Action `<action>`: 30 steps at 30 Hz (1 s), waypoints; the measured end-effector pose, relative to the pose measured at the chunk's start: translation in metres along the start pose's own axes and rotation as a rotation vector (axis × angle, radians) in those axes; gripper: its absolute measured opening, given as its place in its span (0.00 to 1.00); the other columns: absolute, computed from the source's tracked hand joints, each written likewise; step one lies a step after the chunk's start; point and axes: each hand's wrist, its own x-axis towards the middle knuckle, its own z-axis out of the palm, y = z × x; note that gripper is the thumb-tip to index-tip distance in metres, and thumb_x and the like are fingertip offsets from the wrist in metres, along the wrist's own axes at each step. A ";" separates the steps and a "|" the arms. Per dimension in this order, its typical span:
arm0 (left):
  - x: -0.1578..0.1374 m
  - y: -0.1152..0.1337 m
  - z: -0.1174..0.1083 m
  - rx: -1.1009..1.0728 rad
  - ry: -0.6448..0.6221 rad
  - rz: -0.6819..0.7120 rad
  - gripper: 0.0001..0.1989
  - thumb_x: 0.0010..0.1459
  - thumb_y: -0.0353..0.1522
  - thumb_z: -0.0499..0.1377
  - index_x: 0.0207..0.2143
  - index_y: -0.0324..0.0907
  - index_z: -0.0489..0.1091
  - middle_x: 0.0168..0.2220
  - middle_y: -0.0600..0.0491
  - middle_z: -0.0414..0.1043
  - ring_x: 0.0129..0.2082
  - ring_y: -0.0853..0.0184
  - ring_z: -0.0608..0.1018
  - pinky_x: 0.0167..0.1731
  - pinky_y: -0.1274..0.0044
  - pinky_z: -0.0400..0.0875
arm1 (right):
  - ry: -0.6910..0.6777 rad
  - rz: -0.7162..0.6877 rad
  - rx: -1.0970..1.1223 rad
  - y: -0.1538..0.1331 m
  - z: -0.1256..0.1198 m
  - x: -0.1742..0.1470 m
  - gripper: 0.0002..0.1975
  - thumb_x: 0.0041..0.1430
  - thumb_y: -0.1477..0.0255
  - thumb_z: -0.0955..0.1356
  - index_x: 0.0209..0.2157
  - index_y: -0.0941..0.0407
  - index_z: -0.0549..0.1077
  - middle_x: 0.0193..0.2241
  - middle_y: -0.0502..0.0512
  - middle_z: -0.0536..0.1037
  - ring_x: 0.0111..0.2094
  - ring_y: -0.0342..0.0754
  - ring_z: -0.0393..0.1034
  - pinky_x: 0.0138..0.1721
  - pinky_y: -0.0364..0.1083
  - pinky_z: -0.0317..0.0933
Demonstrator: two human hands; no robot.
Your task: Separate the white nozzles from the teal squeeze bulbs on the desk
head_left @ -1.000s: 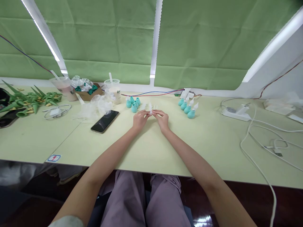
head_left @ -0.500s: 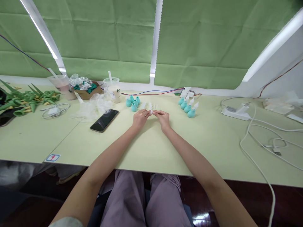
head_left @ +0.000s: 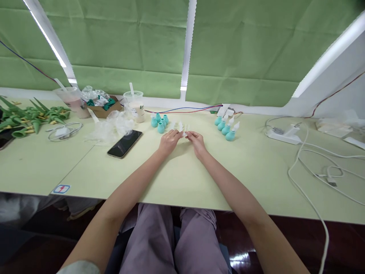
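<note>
My left hand [head_left: 169,140] and my right hand [head_left: 196,141] meet over the middle of the table. Between their fingertips is a small white plastic piece [head_left: 184,134], pinched from both sides; its exact shape is too small to tell. Just beyond my fingers stand several white nozzle tips [head_left: 180,125], some translucent. To their left is a cluster of teal rubber bulbs [head_left: 161,127] with open necks. At the right, several teal bulbs fitted with white nozzles [head_left: 230,135] stand in a slanting row.
A black phone [head_left: 124,144], crumpled clear plastic bags [head_left: 112,127], a drink cup [head_left: 134,106] and a cardboard box [head_left: 105,112] are at the left. Green plastic pieces [head_left: 34,116] lie farther left. A white power strip [head_left: 283,136] and loose cables [head_left: 302,179] occupy the right.
The fingertips have shifted slightly around the small white plastic piece, which both hands still pinch. The view has moved a little; the bulbs and nozzle tips stay in place.
</note>
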 end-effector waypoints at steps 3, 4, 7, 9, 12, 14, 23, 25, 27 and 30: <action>0.000 0.001 0.001 -0.011 -0.026 -0.033 0.14 0.64 0.32 0.46 0.44 0.44 0.70 0.35 0.51 0.73 0.35 0.68 0.72 0.29 0.77 0.61 | 0.111 -0.032 -0.040 0.003 -0.006 0.008 0.15 0.42 0.60 0.70 0.28 0.57 0.74 0.31 0.53 0.77 0.29 0.42 0.68 0.37 0.44 0.61; 0.001 0.000 0.002 -0.013 -0.036 -0.050 0.14 0.64 0.32 0.46 0.44 0.45 0.70 0.35 0.51 0.73 0.36 0.68 0.72 0.29 0.77 0.61 | 0.159 -0.041 -0.070 0.004 -0.010 0.012 0.16 0.42 0.59 0.70 0.28 0.57 0.74 0.31 0.53 0.77 0.29 0.42 0.67 0.35 0.43 0.61; 0.001 -0.004 0.005 -0.016 -0.055 -0.120 0.14 0.64 0.32 0.47 0.44 0.46 0.71 0.35 0.51 0.73 0.37 0.67 0.71 0.27 0.77 0.60 | 0.279 -0.063 -0.237 0.006 -0.025 0.025 0.16 0.43 0.59 0.68 0.29 0.58 0.73 0.30 0.54 0.77 0.26 0.42 0.66 0.30 0.43 0.60; 0.001 -0.008 0.007 -0.022 -0.065 -0.176 0.13 0.63 0.32 0.48 0.43 0.46 0.71 0.35 0.51 0.72 0.37 0.67 0.71 0.27 0.77 0.60 | 0.301 -0.073 -0.419 0.006 -0.033 0.032 0.16 0.45 0.59 0.67 0.28 0.57 0.74 0.29 0.54 0.77 0.24 0.42 0.65 0.28 0.43 0.59; 0.002 -0.011 0.009 -0.039 -0.082 -0.226 0.12 0.62 0.32 0.49 0.43 0.46 0.71 0.35 0.51 0.72 0.38 0.66 0.71 0.27 0.76 0.61 | 0.265 -0.073 -0.701 0.004 -0.033 0.037 0.12 0.49 0.61 0.66 0.28 0.55 0.75 0.27 0.51 0.77 0.24 0.43 0.65 0.28 0.43 0.58; 0.003 -0.012 0.009 -0.046 -0.087 -0.239 0.12 0.62 0.32 0.50 0.42 0.46 0.72 0.34 0.52 0.72 0.38 0.66 0.71 0.26 0.76 0.60 | 0.215 -0.120 -0.890 0.001 -0.025 0.039 0.09 0.51 0.64 0.66 0.28 0.53 0.75 0.29 0.49 0.77 0.27 0.44 0.66 0.30 0.43 0.57; 0.002 -0.013 0.008 -0.046 -0.081 -0.225 0.10 0.60 0.34 0.52 0.36 0.44 0.74 0.32 0.51 0.71 0.36 0.66 0.70 0.29 0.76 0.62 | 0.049 -0.408 -1.388 0.007 0.002 0.049 0.07 0.57 0.69 0.66 0.30 0.50 0.77 0.34 0.51 0.76 0.38 0.47 0.66 0.33 0.44 0.55; 0.002 -0.013 0.009 -0.045 -0.084 -0.223 0.10 0.60 0.35 0.53 0.35 0.44 0.74 0.32 0.51 0.71 0.36 0.66 0.70 0.30 0.76 0.62 | 0.042 -0.403 -1.404 0.009 0.001 0.050 0.07 0.57 0.69 0.66 0.32 0.50 0.77 0.34 0.51 0.76 0.37 0.46 0.67 0.33 0.44 0.55; 0.002 -0.014 0.010 -0.046 -0.088 -0.227 0.10 0.60 0.35 0.53 0.35 0.43 0.73 0.32 0.51 0.71 0.37 0.66 0.69 0.31 0.76 0.62 | 0.041 -0.385 -1.411 0.009 -0.001 0.051 0.07 0.58 0.69 0.65 0.33 0.50 0.77 0.35 0.50 0.76 0.36 0.46 0.67 0.33 0.44 0.55; 0.002 -0.013 0.011 -0.052 -0.099 -0.243 0.10 0.60 0.35 0.53 0.36 0.43 0.73 0.32 0.51 0.71 0.38 0.65 0.69 0.30 0.76 0.62 | 0.028 -0.365 -1.427 0.010 -0.002 0.051 0.08 0.58 0.68 0.65 0.34 0.50 0.77 0.35 0.51 0.76 0.37 0.46 0.67 0.34 0.44 0.55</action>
